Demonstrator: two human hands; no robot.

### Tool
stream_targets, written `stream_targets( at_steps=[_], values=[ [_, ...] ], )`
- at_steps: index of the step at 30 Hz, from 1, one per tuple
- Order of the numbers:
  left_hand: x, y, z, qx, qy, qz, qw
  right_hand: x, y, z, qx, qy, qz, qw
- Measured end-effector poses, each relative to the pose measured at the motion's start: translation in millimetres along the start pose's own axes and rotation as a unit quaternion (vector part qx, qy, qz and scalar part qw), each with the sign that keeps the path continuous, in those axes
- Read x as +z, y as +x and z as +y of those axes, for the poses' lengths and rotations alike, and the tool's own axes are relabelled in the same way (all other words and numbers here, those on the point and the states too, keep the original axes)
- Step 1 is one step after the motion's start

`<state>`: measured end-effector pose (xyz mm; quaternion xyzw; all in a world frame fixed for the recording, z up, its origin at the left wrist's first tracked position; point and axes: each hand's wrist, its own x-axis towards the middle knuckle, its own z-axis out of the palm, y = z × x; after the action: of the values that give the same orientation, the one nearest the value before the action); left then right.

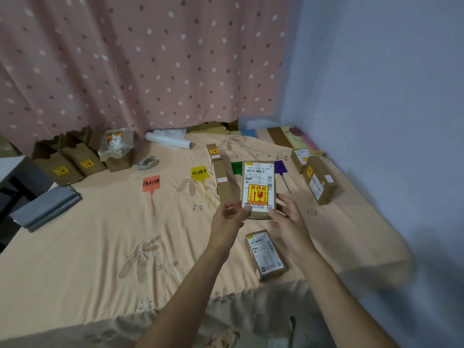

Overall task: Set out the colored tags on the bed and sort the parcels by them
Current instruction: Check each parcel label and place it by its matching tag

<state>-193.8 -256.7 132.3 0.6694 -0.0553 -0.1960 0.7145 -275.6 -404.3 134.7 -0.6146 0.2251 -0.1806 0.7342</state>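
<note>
Both hands are up and the parcel (pixel 258 189) is in the air between them, label facing the person, with the red-and-yellow fragile sticker low on its face. It is held clear of the bed (pixel 100 247), its long axis pointing away from the person toward the row of tags.

The left hand (pixel 229 214) pinches the lower left corner, thumb on the front. The right hand (pixel 288 217) curls round the lower right edge, its fingers going behind where I cannot see them. So all the grip is at the near end, and the far end pokes out free.

That free end hangs between the green tag (pixel 236 168) and the purple tag (pixel 280 167), half covering the green one. Green is on the left hand's side and purple on the right's, so a small swing either way would settle it, I'd say.

A long box (pixel 222 182) already lies between green and the yellow tag (pixel 199 172). Two boxes (pixel 320 180) sit beyond purple. The orange tag (pixel 151 183) has nothing beside it. One more parcel (pixel 266 254) waits on the bed just under the right wrist. Open cartons (pixel 70 162) line up below the spotted curtain (pixel 150 59).
</note>
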Motion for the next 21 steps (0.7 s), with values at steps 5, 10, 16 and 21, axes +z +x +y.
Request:
stream_targets(
  at_steps=[5, 10, 16, 21],
  values=[
    [5, -30, 22, 0.135, 0.085, 0.053, 0.986, 13, -4, -16, 0.056, 0.110, -0.067, 0.990],
    [23, -49, 38, 0.205, 0.180, 0.150, 0.950, 28, -1, -18, 0.160, 0.228, -0.122, 0.953],
    [52, -56, 43, 0.243, 0.230, 0.212, 0.918, 21, -2, -25, 0.184, 0.250, -0.193, 0.931],
    [69, -60, 39, 0.256, 0.235, 0.226, 0.910, 4, 3, -24, 0.195, 0.244, -0.177, 0.933]
  ],
)
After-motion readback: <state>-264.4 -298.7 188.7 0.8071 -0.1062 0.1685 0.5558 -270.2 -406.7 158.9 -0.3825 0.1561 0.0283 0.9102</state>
